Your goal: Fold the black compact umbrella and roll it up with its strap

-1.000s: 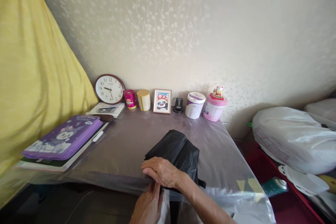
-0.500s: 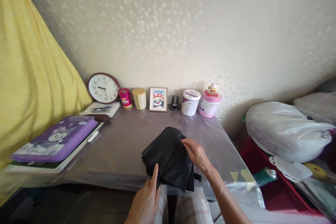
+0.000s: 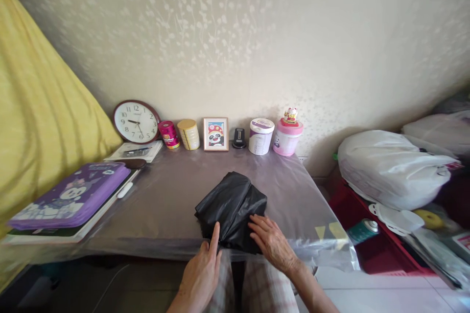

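Observation:
A black folding umbrella (image 3: 231, 205), its cloth loosely folded in pleats, lies at the front edge of the table. My left hand (image 3: 203, 269) grips it at the near end. The index finger points along the cloth, the other fingers are curled, and what lies inside them is mostly hidden. On the umbrella's right side rests my right hand (image 3: 273, 242), its fingers stretched out flat over the cloth and the thumb out of sight.
The table (image 3: 165, 195) has a clear plastic cover. A purple case (image 3: 73, 193) lies on books at left. Along the wall stand a clock (image 3: 135, 121), tins, a picture frame (image 3: 216, 134) and tubs. A red crate (image 3: 382, 254) with white bags is at right.
My right hand has let go of the cloth edge it pinched and moved down, laying its fingers flat on the umbrella. A folded panel now lies flatter; the left hand stays at the near end.

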`<state>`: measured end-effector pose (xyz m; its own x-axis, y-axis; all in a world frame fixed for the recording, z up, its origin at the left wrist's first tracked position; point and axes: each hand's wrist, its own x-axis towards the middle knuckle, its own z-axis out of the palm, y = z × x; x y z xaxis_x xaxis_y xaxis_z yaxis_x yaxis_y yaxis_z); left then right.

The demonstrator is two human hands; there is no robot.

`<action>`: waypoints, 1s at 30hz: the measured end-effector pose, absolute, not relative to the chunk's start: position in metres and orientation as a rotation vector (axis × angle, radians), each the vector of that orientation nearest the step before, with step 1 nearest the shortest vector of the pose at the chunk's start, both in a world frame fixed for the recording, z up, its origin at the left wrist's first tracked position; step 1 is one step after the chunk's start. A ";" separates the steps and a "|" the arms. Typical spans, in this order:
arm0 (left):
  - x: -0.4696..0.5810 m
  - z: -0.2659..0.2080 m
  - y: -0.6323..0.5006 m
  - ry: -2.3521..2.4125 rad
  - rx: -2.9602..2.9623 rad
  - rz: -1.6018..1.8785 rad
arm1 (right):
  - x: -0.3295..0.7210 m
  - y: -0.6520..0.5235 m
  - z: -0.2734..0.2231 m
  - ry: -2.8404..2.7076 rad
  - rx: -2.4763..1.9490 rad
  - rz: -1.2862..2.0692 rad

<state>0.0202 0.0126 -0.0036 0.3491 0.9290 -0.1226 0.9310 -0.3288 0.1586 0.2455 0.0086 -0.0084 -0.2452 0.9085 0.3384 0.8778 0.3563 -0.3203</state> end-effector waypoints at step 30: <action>-0.004 0.004 0.032 1.339 1.850 0.377 | 0.270 0.015 -0.013 -1.986 -1.563 0.045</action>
